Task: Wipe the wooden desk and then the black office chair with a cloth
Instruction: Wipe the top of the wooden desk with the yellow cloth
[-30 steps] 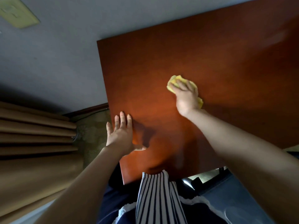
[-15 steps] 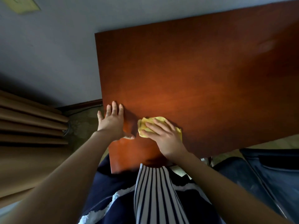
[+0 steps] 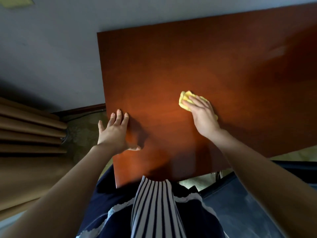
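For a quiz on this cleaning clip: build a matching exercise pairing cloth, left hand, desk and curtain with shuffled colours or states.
1 cloth
2 left hand
3 desk
4 curtain

a reddish-brown wood
b yellow, under the right hand
c tan folds, far left
d fingers straight, on the desk's left edge

Pairs: 1-b, 2-d, 3-a, 4-c

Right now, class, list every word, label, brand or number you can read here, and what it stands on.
No text can be read.
The wooden desk, yellow cloth and striped garment bear no writing.
The pale wall plate at the top left is too blurred to tell.
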`<action>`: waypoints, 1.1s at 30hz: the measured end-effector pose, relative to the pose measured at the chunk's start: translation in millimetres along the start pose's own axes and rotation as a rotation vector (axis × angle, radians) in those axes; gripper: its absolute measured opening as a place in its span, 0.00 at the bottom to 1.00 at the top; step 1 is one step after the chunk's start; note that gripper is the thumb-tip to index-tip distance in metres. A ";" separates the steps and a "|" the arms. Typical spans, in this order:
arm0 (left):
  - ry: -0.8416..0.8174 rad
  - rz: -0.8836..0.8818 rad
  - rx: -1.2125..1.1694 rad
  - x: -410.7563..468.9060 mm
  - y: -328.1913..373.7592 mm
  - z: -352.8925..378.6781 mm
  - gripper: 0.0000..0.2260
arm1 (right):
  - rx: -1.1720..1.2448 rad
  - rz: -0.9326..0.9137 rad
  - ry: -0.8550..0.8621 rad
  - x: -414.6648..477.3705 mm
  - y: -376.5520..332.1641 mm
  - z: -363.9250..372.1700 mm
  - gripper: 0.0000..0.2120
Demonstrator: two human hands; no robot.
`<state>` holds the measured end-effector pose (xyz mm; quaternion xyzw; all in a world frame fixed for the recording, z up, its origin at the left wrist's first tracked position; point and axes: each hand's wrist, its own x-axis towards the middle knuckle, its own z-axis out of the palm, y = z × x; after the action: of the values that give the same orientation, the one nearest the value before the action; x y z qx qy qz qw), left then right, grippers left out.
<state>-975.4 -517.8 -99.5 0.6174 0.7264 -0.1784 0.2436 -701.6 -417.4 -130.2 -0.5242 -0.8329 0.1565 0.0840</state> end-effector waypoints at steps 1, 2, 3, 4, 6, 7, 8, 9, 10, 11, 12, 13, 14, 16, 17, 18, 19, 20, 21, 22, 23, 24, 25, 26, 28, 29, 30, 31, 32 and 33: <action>-0.009 0.011 -0.013 1.0 -1.7 -2.5 0.58 | -0.031 0.027 -0.015 17.3 -2.1 1.6 0.23; -0.019 0.023 -0.027 2.5 -4.0 -5.1 0.57 | -0.074 0.054 -0.047 34.6 -6.2 3.7 0.25; -0.033 0.035 -0.041 4.2 -6.6 -7.6 0.56 | -0.114 0.080 -0.084 51.6 -11.7 6.4 0.27; -0.052 0.045 -0.053 5.7 -8.9 -10.0 0.55 | -0.140 0.109 -0.123 67.0 -18.4 9.1 0.29; -0.094 0.057 -0.072 7.8 -16.6 -14.4 0.54 | -0.141 0.156 -0.183 91.8 -36.4 16.1 0.31; -0.112 0.062 -0.083 9.2 -19.4 -15.6 0.53 | -0.140 0.157 -0.203 99.0 -45.6 19.6 0.32; -0.125 0.064 -0.098 10.6 -23.1 -17.2 0.52 | -0.137 0.142 -0.219 103.6 -56.6 23.0 0.32; -0.134 0.064 -0.117 11.7 -26.0 -18.5 0.51 | -0.138 0.115 -0.237 104.9 -67.6 26.6 0.32; -0.143 0.063 -0.135 12.4 -27.9 -18.9 0.51 | -0.138 0.078 -0.257 102.9 -78.4 30.4 0.31; -0.148 0.062 -0.153 12.4 -29.2 -18.8 0.51 | -0.129 0.034 -0.275 98.5 -89.2 34.1 0.30; -0.148 0.059 -0.175 12.6 -30.1 -18.1 0.50 | -0.112 -0.009 -0.290 92.2 -99.6 37.4 0.28; -0.143 0.054 -0.199 13.0 -30.8 -17.4 0.50 | -0.097 -0.054 -0.295 84.6 -109.0 40.6 0.27; -0.130 0.041 -0.221 13.5 -31.5 -17.2 0.49 | -0.087 -0.103 -0.290 76.0 -116.9 43.3 0.26; -0.077 -0.006 -0.247 15.8 -33.5 -17.6 0.43 | -0.060 -0.203 -0.272 56.8 -126.8 46.6 0.26; -0.033 -0.032 -0.261 17.1 -34.3 -18.6 0.38 | -0.043 -0.250 -0.261 46.6 -128.3 47.3 0.25; 0.020 -0.056 -0.280 18.1 -35.1 -20.8 0.33 | -0.031 -0.297 -0.255 36.5 -128.5 47.4 0.23; 0.073 -0.070 -0.301 18.3 -34.5 -22.8 0.30 | -0.026 -0.346 -0.258 25.5 -126.4 47.5 0.22; 0.129 -0.072 -0.320 18.9 -33.1 -24.0 0.28 | -0.024 -0.398 -0.267 14.3 -122.6 47.2 0.22; 0.179 -0.066 -0.337 19.8 -31.6 -24.7 0.27 | -0.019 -0.452 -0.284 3.8 -117.5 46.0 0.22; 0.216 -0.059 -0.351 21.8 -28.3 -24.6 0.26 | -0.014 -0.501 -0.305 -6.2 -109.8 43.1 0.22; 0.237 -0.055 -0.359 23.8 -25.5 -24.7 0.26 | -0.012 -0.547 -0.315 -15.4 -101.7 39.5 0.22; 0.243 -0.052 -0.359 25.9 -23.2 -25.0 0.26 | -0.017 -0.585 -0.306 -23.7 -92.9 35.2 0.22; 0.235 -0.045 -0.349 29.7 -20.1 -26.2 0.26 | -0.030 -0.602 -0.279 -30.4 -82.1 29.9 0.22; 0.216 -0.039 -0.327 33.9 -17.6 -27.9 0.28 | -0.043 -0.596 -0.251 -35.1 -70.5 24.7 0.22; 0.162 -0.040 -0.272 43.4 -15.0 -31.6 0.34 | -0.037 -0.537 -0.199 -37.5 -47.4 15.7 0.23; 0.137 -0.049 -0.248 48.9 -14.5 -33.2 0.38 | -0.029 -0.491 -0.178 -34.8 -36.6 11.0 0.23; 0.117 -0.062 -0.229 54.0 -14.6 -34.6 0.41 | -0.029 -0.441 -0.162 -29.9 -27.1 5.8 0.22; 0.105 -0.077 -0.215 58.7 -14.9 -35.5 0.44 | -0.036 -0.392 -0.147 -23.3 -18.4 0.5 0.21; 0.092 -0.094 -0.202 63.0 -15.5 -36.3 0.47 | -0.046 -0.341 -0.135 -14.9 -10.6 -4.7 0.21; 0.074 -0.111 -0.186 67.5 -16.1 -37.3 0.50 | -0.055 -0.288 -0.130 -5.1 -3.5 -9.4 0.21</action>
<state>-1004.3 -445.1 -108.4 0.5571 0.7814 -0.1004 0.2626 -699.4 -421.8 -120.0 -0.3901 -0.9072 0.1532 0.0371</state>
